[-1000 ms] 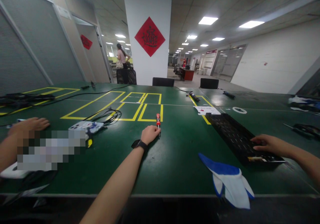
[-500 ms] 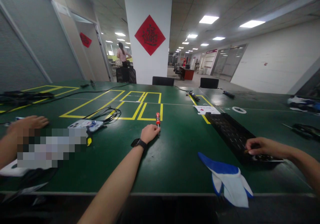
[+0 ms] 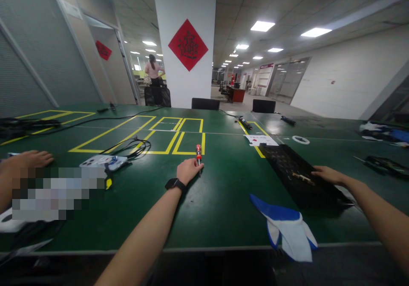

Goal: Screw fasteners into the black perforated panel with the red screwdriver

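Note:
My left hand [image 3: 188, 171], wearing a dark watch, rests on the green table with its fingers closed at the metal shaft of a screwdriver [image 3: 198, 150]. The red handle points away from me. At the right, my right hand [image 3: 327, 174] has its fingers on the right edge of a long black tray [image 3: 284, 166], seemingly gripping it. The tray is smeared by motion. A small brass-coloured piece [image 3: 303, 178] shows in the tray, just left of my fingertips. Between my hands, a blue and white glove [image 3: 287, 226] hangs partly over the table's front edge.
Another person's hand [image 3: 35, 159] rests at the left, near a phone [image 3: 102, 161] and black cables [image 3: 137, 145]. Yellow tape [image 3: 188, 153] marks rectangles on the table. Beyond the tray lie a paper sheet [image 3: 260, 140] and a white ring [image 3: 300, 140]. Chairs [image 3: 205, 103] stand behind.
My right hand has gone from pinching over the tray to its right edge, and the tray has shifted. The brass-coloured piece is now plainly visible. My left hand stays at the screwdriver.

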